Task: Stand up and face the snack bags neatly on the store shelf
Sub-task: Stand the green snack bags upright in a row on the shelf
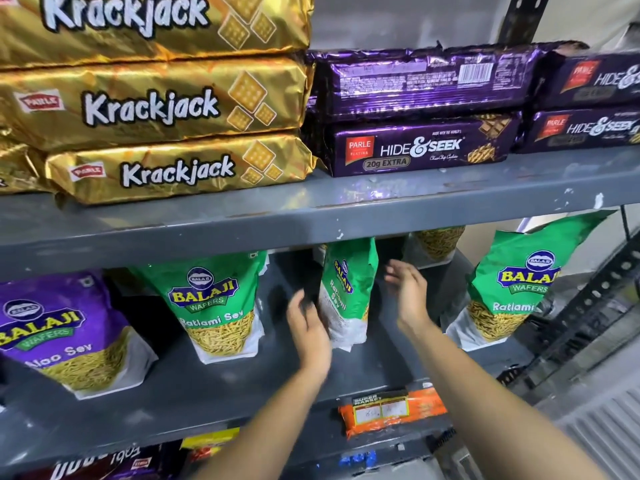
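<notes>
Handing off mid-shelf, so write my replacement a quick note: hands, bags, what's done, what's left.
Left hand: open, at the left edge of the middle Ratlami Sev bag; contact is unclear.
Right hand: open, empty, just right of that bag.
Middle shelf: Aloo Sev bag and two other Ratlami Sev bags stand facing front, leaning slightly.
Done: all four upright.
Left: middle bag is turned sideways; face it front and square the leaning ones.

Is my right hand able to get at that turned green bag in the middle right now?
Probably yes. The right hand is open just beside the sideways Ratlami Sev bag, with nothing between them.
</notes>
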The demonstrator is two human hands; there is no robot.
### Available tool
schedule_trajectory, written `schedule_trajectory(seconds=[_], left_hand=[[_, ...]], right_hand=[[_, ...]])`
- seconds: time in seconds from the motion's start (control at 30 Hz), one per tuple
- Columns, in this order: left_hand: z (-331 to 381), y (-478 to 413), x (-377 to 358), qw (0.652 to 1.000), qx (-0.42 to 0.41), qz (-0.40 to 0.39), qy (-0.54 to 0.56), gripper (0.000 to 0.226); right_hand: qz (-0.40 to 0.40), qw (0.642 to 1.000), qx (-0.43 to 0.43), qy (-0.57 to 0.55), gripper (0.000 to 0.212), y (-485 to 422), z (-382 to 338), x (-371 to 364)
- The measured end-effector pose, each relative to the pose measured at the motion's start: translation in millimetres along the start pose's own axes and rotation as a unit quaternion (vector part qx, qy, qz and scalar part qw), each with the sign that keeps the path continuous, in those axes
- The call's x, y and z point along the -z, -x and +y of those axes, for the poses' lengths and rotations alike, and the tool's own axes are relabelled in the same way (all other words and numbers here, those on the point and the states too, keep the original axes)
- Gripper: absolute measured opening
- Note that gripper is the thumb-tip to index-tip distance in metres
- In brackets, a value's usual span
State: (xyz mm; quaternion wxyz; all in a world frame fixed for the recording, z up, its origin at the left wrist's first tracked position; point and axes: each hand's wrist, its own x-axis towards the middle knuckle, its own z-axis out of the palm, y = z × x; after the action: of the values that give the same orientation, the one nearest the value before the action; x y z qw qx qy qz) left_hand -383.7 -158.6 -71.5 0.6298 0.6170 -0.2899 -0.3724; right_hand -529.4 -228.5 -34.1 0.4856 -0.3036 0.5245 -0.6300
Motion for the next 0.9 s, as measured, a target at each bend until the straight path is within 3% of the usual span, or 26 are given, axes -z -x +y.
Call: schedule_trajectory(seconds=[0.1,0.2,0.27,0.3,0.37,0.43,0.5,0.77,0.9], left_hand=[[-26.5,53.5,12.8,0.993,-0.09,-0.056,-0.059,0.055],[-28.0,64.9,8.8,0.993,-0.033,-0.113,-0.02,0.053],[-21.1,56.2,5.4,0.993,-0.013,-0.118,0.022,0.043],[-17.4,49.6,2.3,0.993,-0.005,-0.115,0.033,0.051],[-9.7,33.5,-1.9,0.993,0.022,-0.103,0.054,0.082],[3.5,19.5,-5.2,0.991,0.045,-0.106,0.069,0.056],[6.1,0.9,-6.0,0.989,0.059,-0.11,0.08,0.033],[32.8,-20.6,-10.5,0.952,0.131,-0.226,0.158,0.058],[31.6,-30.0,-10.8,0.963,0.119,-0.188,0.155,0.061]], right_hand=[[-0.066,0.997,-0.049,-0.011,0.023,-19.2,-6.4,-23.3],[-0.145,0.981,-0.125,0.005,0.042,-9.2,3.0,-33.1],[-0.148,0.977,-0.152,0.003,0.043,3.3,13.0,-33.6],[-0.133,0.979,-0.157,0.003,0.044,7.3,20.4,-32.9],[-0.095,0.986,-0.135,0.0,0.049,13.7,32.0,-30.2],[-0.075,0.991,-0.107,0.004,0.049,18.8,39.7,-28.0],[-0.06,0.995,-0.076,0.015,0.031,38.2,31.3,-26.9],[-0.03,0.996,-0.02,0.076,0.014,57.2,32.1,-14.8],[-0.035,0.998,0.03,0.047,0.056,33.4,-13.3,-12.1]])
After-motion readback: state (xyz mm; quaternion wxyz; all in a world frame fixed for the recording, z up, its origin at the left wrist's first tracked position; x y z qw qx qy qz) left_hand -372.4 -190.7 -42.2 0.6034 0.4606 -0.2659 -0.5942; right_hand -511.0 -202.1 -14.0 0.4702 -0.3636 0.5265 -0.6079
